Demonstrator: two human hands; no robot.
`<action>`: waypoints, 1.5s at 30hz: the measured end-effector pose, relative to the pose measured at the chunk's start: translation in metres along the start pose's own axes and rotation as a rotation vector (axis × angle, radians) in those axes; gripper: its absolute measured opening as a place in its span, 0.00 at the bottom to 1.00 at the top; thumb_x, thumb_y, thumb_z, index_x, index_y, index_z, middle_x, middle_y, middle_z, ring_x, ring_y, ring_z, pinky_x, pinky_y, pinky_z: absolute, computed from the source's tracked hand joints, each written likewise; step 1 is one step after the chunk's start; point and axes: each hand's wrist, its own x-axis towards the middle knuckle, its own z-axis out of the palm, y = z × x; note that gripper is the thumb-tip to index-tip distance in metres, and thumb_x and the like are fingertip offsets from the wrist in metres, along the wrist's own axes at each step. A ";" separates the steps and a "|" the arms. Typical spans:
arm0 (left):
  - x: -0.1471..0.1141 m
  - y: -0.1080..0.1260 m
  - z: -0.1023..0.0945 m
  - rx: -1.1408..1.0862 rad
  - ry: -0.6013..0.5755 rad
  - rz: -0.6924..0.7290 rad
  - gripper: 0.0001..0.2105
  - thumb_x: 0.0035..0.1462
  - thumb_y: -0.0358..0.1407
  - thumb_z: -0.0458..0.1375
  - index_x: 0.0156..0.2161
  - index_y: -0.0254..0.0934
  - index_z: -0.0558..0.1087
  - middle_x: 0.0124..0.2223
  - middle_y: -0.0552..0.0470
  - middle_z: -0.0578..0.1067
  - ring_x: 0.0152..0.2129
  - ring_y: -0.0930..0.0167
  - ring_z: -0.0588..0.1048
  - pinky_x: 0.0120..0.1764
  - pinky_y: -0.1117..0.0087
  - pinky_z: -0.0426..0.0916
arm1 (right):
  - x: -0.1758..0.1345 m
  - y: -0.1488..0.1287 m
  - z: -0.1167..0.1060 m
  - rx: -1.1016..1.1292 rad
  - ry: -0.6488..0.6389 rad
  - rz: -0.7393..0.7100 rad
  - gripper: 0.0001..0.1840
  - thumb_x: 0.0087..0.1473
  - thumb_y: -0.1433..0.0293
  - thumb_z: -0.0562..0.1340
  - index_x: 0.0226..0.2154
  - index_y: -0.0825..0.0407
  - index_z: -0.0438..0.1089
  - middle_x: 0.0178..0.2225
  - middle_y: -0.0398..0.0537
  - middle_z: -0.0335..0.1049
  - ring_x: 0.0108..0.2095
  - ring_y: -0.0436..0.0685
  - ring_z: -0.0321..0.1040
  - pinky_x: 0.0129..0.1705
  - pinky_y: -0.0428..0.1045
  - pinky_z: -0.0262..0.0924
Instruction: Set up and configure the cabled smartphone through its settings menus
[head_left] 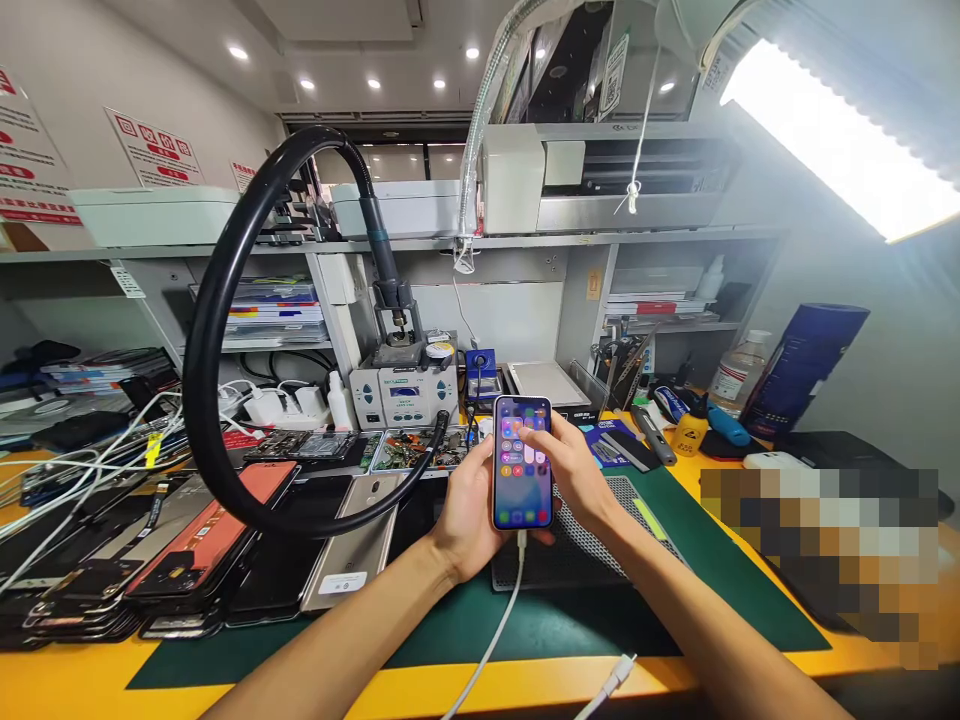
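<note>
Above the flat dark green mat on the yellow counter, the bare left hand was clamped around a slim upright smartphone with a lit, icon-filled screen. The bare right hand held a fingertip over the screen; whether it gripped too, I could not tell. One thin white cable met the phone's lower edge.

In the centre of the frame, a phone sits between the left hand and right hand, over a mat on the table. Stacked handsets lie at lower left, in front of a rework station. A printer rests on the shelf behind, and a lamp hangs at upper right.
</note>
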 end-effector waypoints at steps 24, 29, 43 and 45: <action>0.001 -0.001 -0.005 0.001 -0.010 -0.012 0.25 0.68 0.48 0.45 0.55 0.31 0.73 0.41 0.38 0.79 0.31 0.60 0.79 0.36 0.56 0.75 | 0.000 0.003 0.002 -0.103 -0.008 -0.035 0.16 0.55 0.60 0.65 0.43 0.51 0.70 0.40 0.46 0.74 0.39 0.58 0.69 0.42 0.52 0.63; 0.000 0.000 -0.003 -0.021 -0.026 -0.006 0.24 0.69 0.46 0.45 0.59 0.34 0.70 0.43 0.40 0.79 0.35 0.61 0.79 0.39 0.58 0.75 | -0.001 0.003 0.002 -0.113 0.013 -0.032 0.14 0.54 0.61 0.64 0.41 0.52 0.70 0.38 0.46 0.73 0.38 0.58 0.68 0.41 0.52 0.62; -0.001 0.003 -0.002 -0.030 -0.101 0.009 0.26 0.68 0.47 0.45 0.55 0.29 0.73 0.47 0.34 0.78 0.37 0.56 0.79 0.38 0.53 0.75 | -0.002 0.001 -0.002 0.192 -0.083 0.151 0.14 0.56 0.57 0.58 0.39 0.48 0.69 0.26 0.40 0.65 0.18 0.50 0.54 0.15 0.45 0.44; -0.001 0.004 -0.001 -0.033 -0.102 0.001 0.27 0.68 0.48 0.44 0.55 0.29 0.73 0.47 0.34 0.77 0.38 0.55 0.79 0.37 0.53 0.75 | -0.002 0.000 -0.002 0.258 -0.092 0.212 0.18 0.57 0.52 0.57 0.36 0.50 0.68 0.23 0.40 0.62 0.16 0.50 0.52 0.12 0.45 0.39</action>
